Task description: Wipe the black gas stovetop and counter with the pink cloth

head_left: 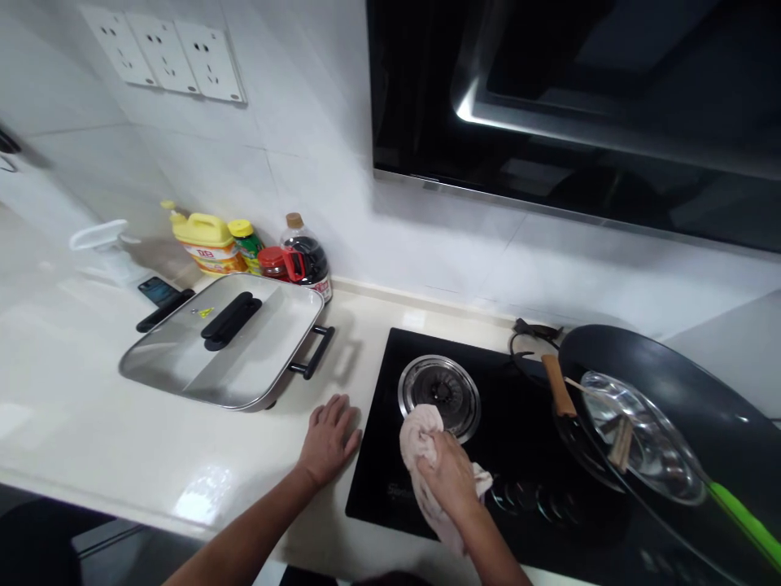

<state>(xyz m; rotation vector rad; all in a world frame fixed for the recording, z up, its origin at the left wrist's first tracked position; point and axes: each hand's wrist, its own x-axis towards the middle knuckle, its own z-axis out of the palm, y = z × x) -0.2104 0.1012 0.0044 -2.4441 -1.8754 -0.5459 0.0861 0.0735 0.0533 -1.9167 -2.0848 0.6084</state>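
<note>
My right hand is closed around a pale pink cloth, which is bunched up and lies on the black glass gas stove. The cloth's upper edge reaches the near side of the round metal burner, and its lower end hangs toward the counter's front edge. To the left of the stove, my left hand rests flat on the cream countertop with its fingers stretched out. It holds nothing. Beyond that hand stands a rectangular electric pan with a glass lid and black handles.
A large dark wok holding a clear bowl covers the stove's right side. A yellow jug, a dark sauce bottle and a red-lidded jar stand by the wall. The range hood hangs above.
</note>
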